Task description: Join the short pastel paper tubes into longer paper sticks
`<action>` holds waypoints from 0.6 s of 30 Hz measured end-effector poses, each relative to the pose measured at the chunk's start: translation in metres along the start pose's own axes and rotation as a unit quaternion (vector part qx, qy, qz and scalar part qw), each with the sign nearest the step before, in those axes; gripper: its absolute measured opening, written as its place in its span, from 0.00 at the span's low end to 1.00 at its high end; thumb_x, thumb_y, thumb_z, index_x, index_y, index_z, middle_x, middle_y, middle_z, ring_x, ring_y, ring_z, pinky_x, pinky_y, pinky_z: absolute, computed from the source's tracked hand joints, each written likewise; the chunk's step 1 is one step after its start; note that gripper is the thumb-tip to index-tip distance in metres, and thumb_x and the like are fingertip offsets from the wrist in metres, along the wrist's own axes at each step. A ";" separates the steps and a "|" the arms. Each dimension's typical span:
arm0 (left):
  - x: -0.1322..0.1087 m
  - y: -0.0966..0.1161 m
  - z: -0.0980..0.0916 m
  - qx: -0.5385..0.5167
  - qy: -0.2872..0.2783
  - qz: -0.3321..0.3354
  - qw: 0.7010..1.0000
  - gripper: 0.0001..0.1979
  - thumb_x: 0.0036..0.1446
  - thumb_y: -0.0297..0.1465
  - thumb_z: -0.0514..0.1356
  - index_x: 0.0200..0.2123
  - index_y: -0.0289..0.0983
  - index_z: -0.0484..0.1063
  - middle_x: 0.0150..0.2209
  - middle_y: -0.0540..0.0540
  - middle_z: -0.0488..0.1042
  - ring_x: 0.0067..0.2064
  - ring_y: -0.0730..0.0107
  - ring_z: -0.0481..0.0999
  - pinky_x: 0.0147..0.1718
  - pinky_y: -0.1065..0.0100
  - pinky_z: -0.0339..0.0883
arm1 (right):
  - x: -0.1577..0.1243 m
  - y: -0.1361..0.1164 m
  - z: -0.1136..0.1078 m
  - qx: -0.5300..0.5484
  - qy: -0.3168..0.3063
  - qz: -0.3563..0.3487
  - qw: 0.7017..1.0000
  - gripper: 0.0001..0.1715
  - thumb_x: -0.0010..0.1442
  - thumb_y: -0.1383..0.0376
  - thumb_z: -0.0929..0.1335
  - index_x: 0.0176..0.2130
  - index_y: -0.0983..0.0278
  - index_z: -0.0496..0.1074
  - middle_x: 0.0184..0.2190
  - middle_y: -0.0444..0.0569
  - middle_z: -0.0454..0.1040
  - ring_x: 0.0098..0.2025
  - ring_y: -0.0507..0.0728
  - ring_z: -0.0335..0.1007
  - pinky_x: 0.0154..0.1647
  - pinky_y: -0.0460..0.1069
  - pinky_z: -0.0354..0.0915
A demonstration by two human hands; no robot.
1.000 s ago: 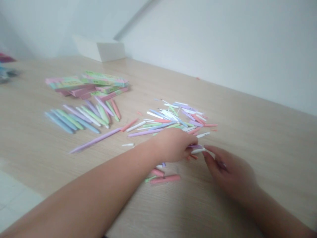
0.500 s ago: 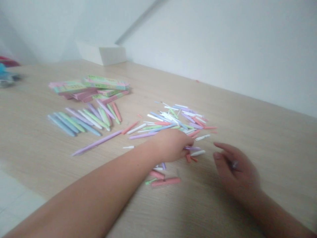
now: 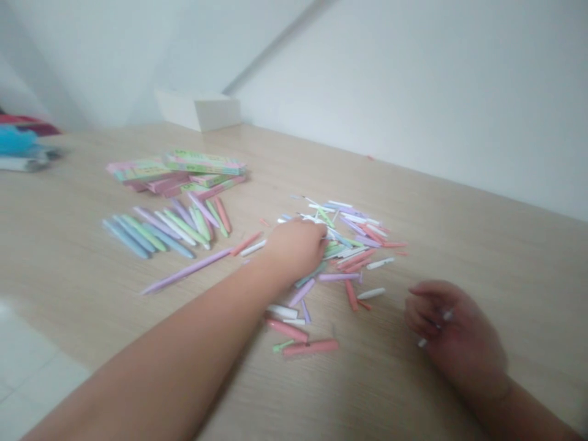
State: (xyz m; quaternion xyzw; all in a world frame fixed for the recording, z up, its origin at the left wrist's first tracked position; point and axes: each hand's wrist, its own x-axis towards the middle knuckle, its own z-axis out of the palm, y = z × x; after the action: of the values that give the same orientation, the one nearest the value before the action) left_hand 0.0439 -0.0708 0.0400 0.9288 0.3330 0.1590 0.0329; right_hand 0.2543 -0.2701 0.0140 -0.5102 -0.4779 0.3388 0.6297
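My left hand [image 3: 298,251] reaches into a loose pile of pen parts [image 3: 353,223], slim pieces in white, purple, green, blue and coral. Its fingers are curled down among them, and what they hold, if anything, is hidden behind the hand. To the right, just above the table, my right hand [image 3: 454,331] is turned partly palm up. Its fingers curl round small whitish pen parts [image 3: 446,315], blurred and partly covered. Between the hands lie a purple tube [image 3: 339,277], a coral piece [image 3: 351,295] and a white piece [image 3: 371,293].
Pastel pens [image 3: 169,226] lie in a row at the left, near a long purple pen [image 3: 186,270]. Behind them are stacked printed pen boxes [image 3: 202,162]. A white box [image 3: 215,113] stands by the wall. Coral barrels [image 3: 310,348] lie near the front of the table [image 3: 367,392].
My left hand has moved left and back over the pile, uncovering the purple tube. My right hand has curled its fingers in and shifted slightly right and nearer. The view has tilted slightly.
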 end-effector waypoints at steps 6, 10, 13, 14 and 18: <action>0.005 -0.041 -0.005 -0.010 0.007 -0.015 1.000 0.17 0.64 0.34 0.53 0.48 0.40 0.78 0.46 0.41 0.79 0.48 0.57 0.76 0.49 0.59 0.67 | -0.004 0.008 0.003 -0.025 0.009 -0.022 0.999 0.17 0.66 0.52 0.65 0.39 0.58 0.79 0.20 0.41 0.52 0.21 0.53 0.52 0.19 0.47 0.53; 0.004 -0.049 -0.011 -0.045 -0.045 0.025 0.998 0.16 0.60 0.31 0.54 0.46 0.43 0.80 0.43 0.45 0.81 0.43 0.61 0.77 0.44 0.63 0.67 | -0.003 0.009 0.004 -0.039 0.003 -0.017 0.999 0.19 0.64 0.50 0.67 0.37 0.59 0.80 0.19 0.42 0.56 0.21 0.53 0.54 0.20 0.48 0.53; 0.002 -0.050 -0.015 -0.054 -0.072 0.028 0.996 0.16 0.58 0.31 0.54 0.43 0.43 0.80 0.40 0.47 0.81 0.39 0.63 0.77 0.39 0.65 0.66 | -0.003 0.011 0.002 -0.053 0.005 -0.008 0.999 0.18 0.62 0.49 0.68 0.36 0.59 0.80 0.19 0.43 0.58 0.21 0.54 0.55 0.20 0.48 0.54; 0.002 -0.049 -0.016 -0.057 -0.080 0.027 0.995 0.16 0.58 0.32 0.55 0.43 0.44 0.80 0.40 0.47 0.81 0.39 0.64 0.77 0.38 0.66 0.66 | -0.004 0.012 0.001 -0.061 0.005 -0.003 0.998 0.19 0.62 0.49 0.68 0.36 0.59 0.80 0.19 0.43 0.58 0.21 0.54 0.55 0.20 0.49 0.54; -0.001 -0.047 -0.017 -0.085 -0.121 0.030 0.989 0.13 0.56 0.36 0.58 0.42 0.46 0.80 0.39 0.50 0.81 0.37 0.65 0.76 0.35 0.67 0.65 | -0.006 0.019 -0.006 -0.099 -0.014 0.008 0.995 0.20 0.63 0.48 0.66 0.37 0.58 0.78 0.20 0.44 0.61 0.22 0.55 0.56 0.22 0.50 0.57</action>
State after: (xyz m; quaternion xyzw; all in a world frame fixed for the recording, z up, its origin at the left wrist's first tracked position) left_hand 0.0091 -0.0353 0.0479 0.9446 0.2838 0.0739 0.1472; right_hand 0.2594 -0.2728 -0.0062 -0.5692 -0.5139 0.3017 0.5665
